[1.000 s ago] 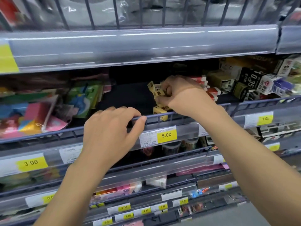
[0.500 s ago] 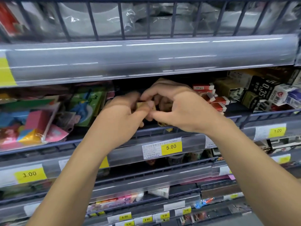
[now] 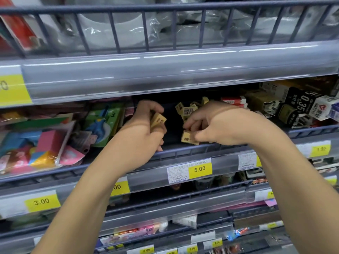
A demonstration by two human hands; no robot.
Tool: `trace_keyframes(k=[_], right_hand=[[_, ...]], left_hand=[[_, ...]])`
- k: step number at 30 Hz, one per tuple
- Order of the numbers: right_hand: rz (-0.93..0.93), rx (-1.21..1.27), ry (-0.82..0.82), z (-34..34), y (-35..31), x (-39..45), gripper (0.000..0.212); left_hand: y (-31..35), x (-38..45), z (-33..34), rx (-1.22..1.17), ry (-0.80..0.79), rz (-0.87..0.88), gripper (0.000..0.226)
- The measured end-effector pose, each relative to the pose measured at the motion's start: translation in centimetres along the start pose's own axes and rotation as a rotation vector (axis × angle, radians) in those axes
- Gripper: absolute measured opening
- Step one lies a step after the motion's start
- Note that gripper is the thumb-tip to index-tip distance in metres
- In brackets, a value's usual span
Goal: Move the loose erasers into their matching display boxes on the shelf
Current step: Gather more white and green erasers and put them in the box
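Head view: both hands reach into the middle shelf (image 3: 183, 151), over its blue wire front rail. The left hand (image 3: 145, 131) has the fingers curled round a small tan eraser (image 3: 158, 120), maybe w/ a second one under it, I cannot tell exactly; the eraser is lifted above the shelf floor, tilted, in front of the dark gap at the back. The right hand (image 3: 218, 123) is curled also, thumb and fingertips pinching a tan eraser low near the rail (image 3: 187, 138), which is touching or almost touching the shelf edge. Just behind the right hand, a loose group of same tan erasers w/ barcode stickers (image 3: 188, 110) stands at different angles, approx. between the two hands and a bit further back. To the right of them, red-white eraser boxes (image 3: 233, 100), then black and white boxes w/ "0.35" print (image 3: 302, 103). On the left side of the shelf, green packet (image 3: 102, 121) and pink and blue packets in plastic (image 3: 42, 147). Under the hands, a yellow price tag "5.00" (image 3: 200, 169) on the rail strip; another tag "3.00" (image 3: 41, 201) is lower left. The shelf above holds items in clear plastic (image 3: 117, 30), blurred.
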State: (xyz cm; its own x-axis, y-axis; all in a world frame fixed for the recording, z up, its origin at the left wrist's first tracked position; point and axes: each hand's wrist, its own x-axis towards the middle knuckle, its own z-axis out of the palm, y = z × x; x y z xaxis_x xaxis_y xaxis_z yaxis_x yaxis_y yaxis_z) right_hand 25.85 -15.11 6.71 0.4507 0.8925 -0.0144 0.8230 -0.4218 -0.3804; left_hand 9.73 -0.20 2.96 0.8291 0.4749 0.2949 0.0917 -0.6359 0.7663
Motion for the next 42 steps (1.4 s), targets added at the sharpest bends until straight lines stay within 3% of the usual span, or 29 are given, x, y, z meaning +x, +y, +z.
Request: trace_keyframes(k=[2,4,5,7,10,15,17,21,24,31,33,39,42], right_hand=[[-0.052,0.25,0.155,0.5,0.2,-0.5,0.019],[-0.13,0.663,0.212,1.1,-0.2,-1.2,0.018],[-0.177,0.792,0.208,1.4,-0.6,-1.6,0.018],[-0.263,0.897,0.179,2.1,-1.2,-2.0,0.017],[-0.304,0.946,0.185,2.8,-2.0,-2.0,0.017],[-0.21,0.744,0.351,2.5,-1.3,-1.6,0.023],[-0.154,0.548,0.369,1.6,-0.2,-1.4,0.028],[-0.102,-0.02,0.056,0.5,0.8,-0.8,0.032],[-0.103,-0.143,-0.073,0.4,0.3,0.1,0.036],[-0.11,-0.315,-0.136,0.1,0.0,1.5,0.03],[-0.124,-0.232,-0.087,0.0,0.0,1.4,0.025],[-0.124,0.609,0.23,1.0,-1.2,-0.1,0.02],[-0.152,0.76,0.294,2.3,-2.6,-0.6,0.019]], left_hand=[[0.1,-0.1,-0.1,-0.006,-0.017,0.002,0.025],[0.3,-0.1,-0.1,-0.047,-0.02,-0.013,0.021],[0.5,-0.1,-0.1,-0.069,-0.029,-0.013,0.033],[0.7,0.0,0.1,-0.078,-0.078,0.014,0.053],[1.4,0.1,0.7,-0.087,-0.092,0.075,0.04],[1.6,0.5,1.2,-0.16,-0.032,0.05,0.016],[1.2,0.5,1.1,-0.168,-0.022,0.031,0.012],[0.5,0.5,0.9,-0.137,-0.016,0.031,0.011],[0.4,0.5,1.0,-0.076,0.009,0.03,0.012],[0.8,-0.1,0.8,-0.028,0.065,0.011,0.023],[0.9,-0.2,0.6,-0.034,0.067,-0.006,0.026],[1.6,-0.5,0.9,-0.045,0.077,-0.014,0.049],[1.7,-0.3,1.2,-0.009,0.074,0.0,0.046]])
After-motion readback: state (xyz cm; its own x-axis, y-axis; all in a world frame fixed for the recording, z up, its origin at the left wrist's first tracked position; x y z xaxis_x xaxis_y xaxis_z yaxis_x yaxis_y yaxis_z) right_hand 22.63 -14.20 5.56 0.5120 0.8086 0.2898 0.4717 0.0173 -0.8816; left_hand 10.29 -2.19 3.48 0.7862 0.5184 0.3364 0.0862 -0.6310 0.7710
